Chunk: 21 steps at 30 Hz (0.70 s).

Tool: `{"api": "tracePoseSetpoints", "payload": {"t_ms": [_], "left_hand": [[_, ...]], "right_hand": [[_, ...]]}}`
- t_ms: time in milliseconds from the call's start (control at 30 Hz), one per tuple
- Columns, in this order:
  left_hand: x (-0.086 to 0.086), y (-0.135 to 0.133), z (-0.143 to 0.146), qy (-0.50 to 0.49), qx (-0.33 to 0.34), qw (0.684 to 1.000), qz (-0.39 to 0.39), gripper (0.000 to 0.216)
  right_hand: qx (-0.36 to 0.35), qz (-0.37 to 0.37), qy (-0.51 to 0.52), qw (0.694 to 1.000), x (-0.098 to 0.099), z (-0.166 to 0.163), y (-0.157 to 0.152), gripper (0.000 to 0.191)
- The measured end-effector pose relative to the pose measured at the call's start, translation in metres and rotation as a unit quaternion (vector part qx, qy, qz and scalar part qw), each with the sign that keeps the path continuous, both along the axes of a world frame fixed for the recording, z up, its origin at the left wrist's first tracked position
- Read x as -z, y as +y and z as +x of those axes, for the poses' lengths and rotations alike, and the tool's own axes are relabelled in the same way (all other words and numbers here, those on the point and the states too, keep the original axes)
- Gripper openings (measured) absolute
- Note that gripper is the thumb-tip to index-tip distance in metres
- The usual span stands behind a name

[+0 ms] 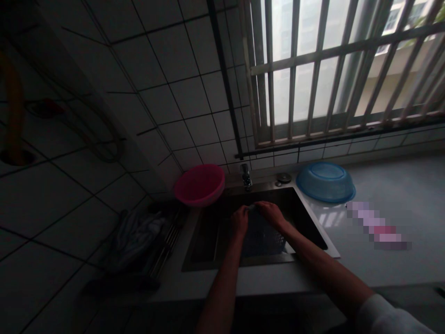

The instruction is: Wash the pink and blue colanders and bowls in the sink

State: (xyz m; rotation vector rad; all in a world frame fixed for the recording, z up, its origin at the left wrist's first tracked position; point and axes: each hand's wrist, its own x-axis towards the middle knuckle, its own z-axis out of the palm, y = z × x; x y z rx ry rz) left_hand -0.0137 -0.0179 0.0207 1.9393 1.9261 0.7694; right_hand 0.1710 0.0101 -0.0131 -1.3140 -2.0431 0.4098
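Both my hands are over the steel sink (308, 218), close together below the faucet (246, 178). My left hand (240, 220) has its fingers closed at a small greyish piece (251, 207) between the hands. From the other side, my right hand (269, 212) bends its closed fingers onto the same piece. Its kind is too dark and small to make out. Below the hands, a dark bluish thing (259, 239) fills part of the basin, with a dotted, hole-like pattern near its right side. Whether it joins the held piece I cannot tell.
A pink basin (200, 185) leans at the sink's back left corner. An upturned blue translucent basin (326, 182) lies on the white counter (361, 264) to the right, near a blurred pinkish patch. Crumpled cloth (139, 232) sits left of the sink. A barred window (313, 69) is behind.
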Motion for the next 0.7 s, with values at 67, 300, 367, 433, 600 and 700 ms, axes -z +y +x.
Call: {"api": "tracePoseSetpoints", "payload": {"t_ms": [67,300,367,433,600,700], "left_hand": [[-0.002,0.002,-0.009,-0.022,-0.074,0.997,0.017,0.025],[0.002,0.004,0.001,-0.021,0.014,0.999,0.021,0.023],[0.002,0.003,0.005,-0.006,0.055,0.998,0.003,0.025],[0.001,0.002,0.001,-0.008,0.031,0.999,0.002,0.026],[-0.002,0.004,-0.019,-0.069,-0.121,0.988,0.075,0.031],[-0.002,0.006,-0.017,-0.083,-0.074,0.991,0.078,0.036]], "right_hand": [[0.060,-0.020,0.026,0.998,-0.002,0.018,0.003,0.039],[0.059,0.002,-0.009,0.998,0.005,0.012,-0.004,0.044],[0.004,0.015,-0.019,1.000,0.006,-0.003,-0.004,0.046],[-0.006,0.016,-0.001,1.000,0.006,-0.007,-0.001,0.044],[0.121,-0.006,0.093,0.988,0.002,0.033,0.006,0.035],[0.120,-0.005,0.097,0.988,0.000,0.044,0.004,0.034]]}}
